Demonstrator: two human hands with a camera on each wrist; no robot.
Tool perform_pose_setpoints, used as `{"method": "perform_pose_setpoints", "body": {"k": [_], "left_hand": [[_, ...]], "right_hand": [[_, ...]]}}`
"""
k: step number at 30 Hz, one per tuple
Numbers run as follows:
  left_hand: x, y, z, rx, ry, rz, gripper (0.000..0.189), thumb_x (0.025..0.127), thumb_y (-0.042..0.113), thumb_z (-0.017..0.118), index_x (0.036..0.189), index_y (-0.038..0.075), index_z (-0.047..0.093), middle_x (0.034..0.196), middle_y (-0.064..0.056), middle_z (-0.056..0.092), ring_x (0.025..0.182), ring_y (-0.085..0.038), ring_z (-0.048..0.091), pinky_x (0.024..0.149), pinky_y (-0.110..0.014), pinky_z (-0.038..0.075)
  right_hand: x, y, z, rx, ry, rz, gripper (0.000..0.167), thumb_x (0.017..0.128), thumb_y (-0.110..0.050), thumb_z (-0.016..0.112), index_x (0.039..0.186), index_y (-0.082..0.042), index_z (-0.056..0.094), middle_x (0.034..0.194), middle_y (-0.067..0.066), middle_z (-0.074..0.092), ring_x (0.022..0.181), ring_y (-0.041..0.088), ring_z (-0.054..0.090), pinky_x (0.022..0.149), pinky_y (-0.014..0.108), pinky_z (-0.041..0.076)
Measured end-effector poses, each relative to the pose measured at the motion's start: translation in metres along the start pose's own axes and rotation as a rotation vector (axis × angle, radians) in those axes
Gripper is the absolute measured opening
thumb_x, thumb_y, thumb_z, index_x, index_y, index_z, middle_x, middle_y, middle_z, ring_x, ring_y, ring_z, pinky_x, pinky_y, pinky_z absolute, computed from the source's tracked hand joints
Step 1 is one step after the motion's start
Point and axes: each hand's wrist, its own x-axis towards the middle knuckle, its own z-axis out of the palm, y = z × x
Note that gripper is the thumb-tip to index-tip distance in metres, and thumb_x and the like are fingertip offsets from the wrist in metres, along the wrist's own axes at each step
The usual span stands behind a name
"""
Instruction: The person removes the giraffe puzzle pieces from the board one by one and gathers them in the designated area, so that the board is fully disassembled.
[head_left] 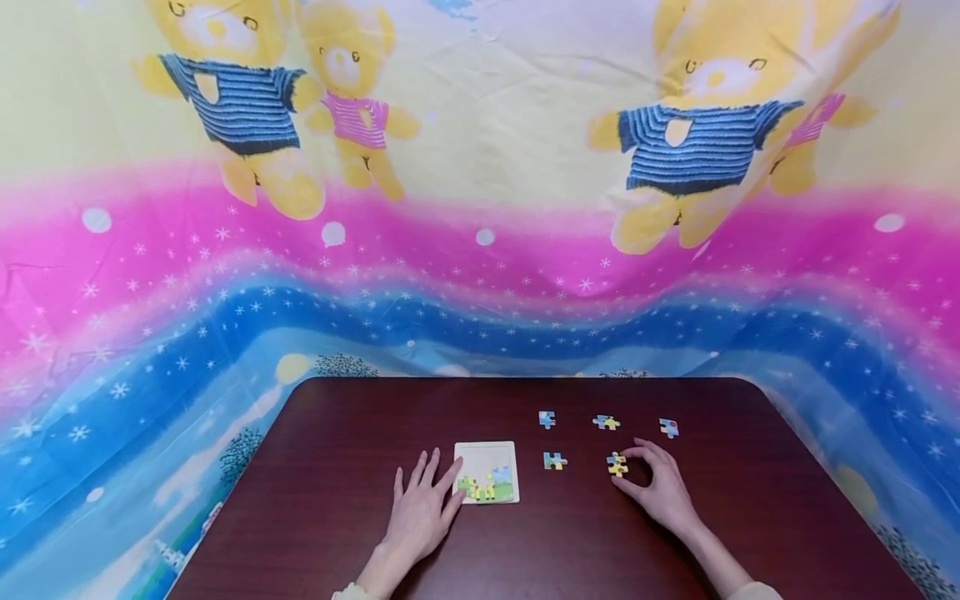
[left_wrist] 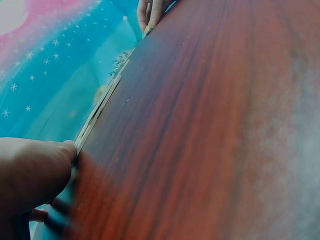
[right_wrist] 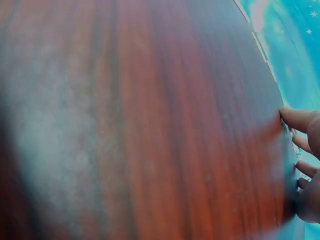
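Note:
A square puzzle tray (head_left: 486, 451) lies on the table, its lower part filled with a yellow, green and blue picture. My left hand (head_left: 418, 515) has its fingers spread, with thumb and index finger at the tray's left edge. In the left wrist view the thumb (left_wrist: 37, 165) meets the thin edge of the tray (left_wrist: 100, 111). To the right, my right hand (head_left: 663, 490) pinches a yellow jigsaw piece (head_left: 617, 464) between thumb and index finger at the table surface. The right wrist view shows the thumb (right_wrist: 300, 120) low at the tabletop, the piece itself hidden.
Another jigsaw piece (head_left: 555, 461) lies between the tray and my right hand. Behind it is a row of three more: a left piece (head_left: 547, 419), a middle piece (head_left: 606, 422) and a right piece (head_left: 668, 427). A printed bear curtain (head_left: 480, 267) hangs behind the dark wooden table (head_left: 360, 417).

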Motion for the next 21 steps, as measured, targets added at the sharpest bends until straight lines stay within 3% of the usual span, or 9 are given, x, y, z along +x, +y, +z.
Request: {"method": "perform_pose_setpoints", "body": {"k": [6, 12, 17, 21], "left_hand": [[0.000, 0.000, -0.001, -0.002, 0.006, 0.001, 0.052, 0.110, 0.045, 0.060, 0.159, 0.027, 0.060, 0.169, -0.022, 0.051, 0.160, -0.045, 0.045, 0.124, -0.080, 0.031], [0.000, -0.002, 0.000, 0.006, 0.015, 0.011, 0.051, 0.110, 0.045, 0.060, 0.158, 0.027, 0.060, 0.168, -0.022, 0.052, 0.159, -0.045, 0.046, 0.123, -0.080, 0.032], [0.000, -0.001, 0.000, 0.001, 0.021, 0.018, 0.051, 0.110, 0.044, 0.061, 0.158, 0.026, 0.061, 0.168, -0.022, 0.053, 0.158, -0.046, 0.046, 0.122, -0.081, 0.032], [0.000, 0.000, -0.001, 0.000, 0.014, 0.012, 0.051, 0.110, 0.044, 0.062, 0.158, 0.027, 0.061, 0.168, -0.022, 0.052, 0.159, -0.045, 0.046, 0.122, -0.081, 0.032]], "right_hand": [[0.000, -0.008, 0.001, -0.015, 0.013, -0.021, 0.055, 0.095, -0.016, 0.086, 0.141, 0.005, 0.063, 0.155, 0.034, 0.053, 0.147, 0.056, 0.041, 0.115, 0.077, 0.039], [0.007, -0.044, 0.014, -0.026, 0.086, -0.150, 0.048, 0.093, -0.010, 0.088, 0.135, 0.000, 0.069, 0.136, 0.023, 0.068, 0.128, 0.045, 0.060, 0.105, 0.069, 0.050], [0.016, -0.083, 0.031, 0.065, -0.046, -0.174, 0.039, 0.092, -0.013, 0.090, 0.126, -0.003, 0.075, 0.110, 0.010, 0.076, 0.103, 0.028, 0.072, 0.094, 0.044, 0.061], [0.022, -0.103, 0.049, 0.120, -0.190, -0.204, 0.038, 0.092, -0.016, 0.090, 0.123, 0.001, 0.075, 0.099, 0.008, 0.073, 0.087, 0.018, 0.068, 0.079, 0.027, 0.058]]}}
